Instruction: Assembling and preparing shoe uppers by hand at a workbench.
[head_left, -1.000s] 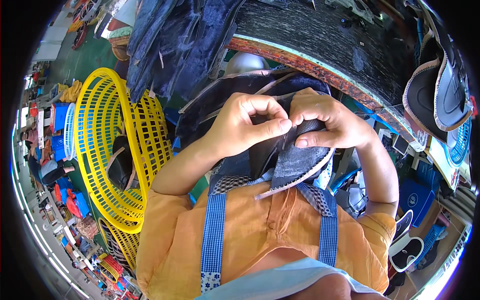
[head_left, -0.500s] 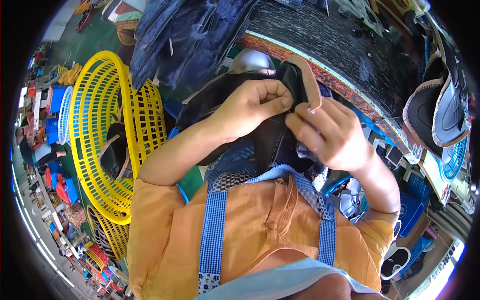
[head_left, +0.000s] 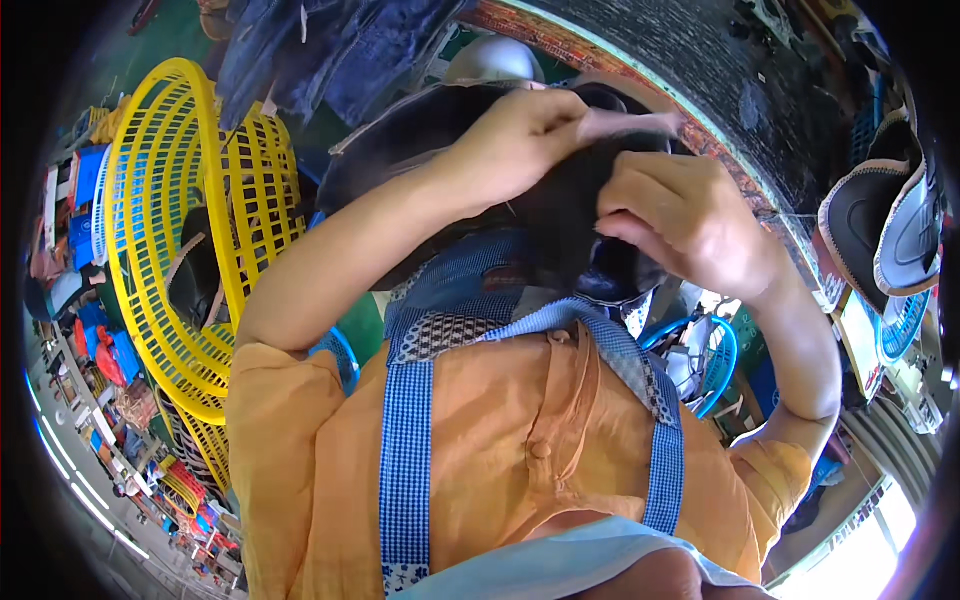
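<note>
A black leather piece (head_left: 575, 205), apparently a shoe or boot upper, lies bunched over my lap in front of the apron. My left hand (head_left: 530, 140) is closed with the fingertips pinched at its upper part. From those fingers a pale tan strip (head_left: 640, 123), slightly blurred, runs toward the right. On the other side my right hand (head_left: 690, 215) has its fingers curled in against the black leather. What lies inside the right fingers is hidden. Behind the leather a rounded grey metal part (head_left: 495, 60) shows.
A tall yellow plastic basket (head_left: 215, 240) stands at the left, with a dark piece (head_left: 195, 265) inside. Dark blue fluffy material (head_left: 320, 60) hangs at the far left of a worn black table (head_left: 690, 60). Black tan-edged pieces (head_left: 870, 220) are at the right, above a blue basket (head_left: 905, 320).
The tan strip stood upright between my hands and now stretches sideways from the left one. My right hand has moved off the strip, right and slightly nearer. The whole view has shifted a little.
</note>
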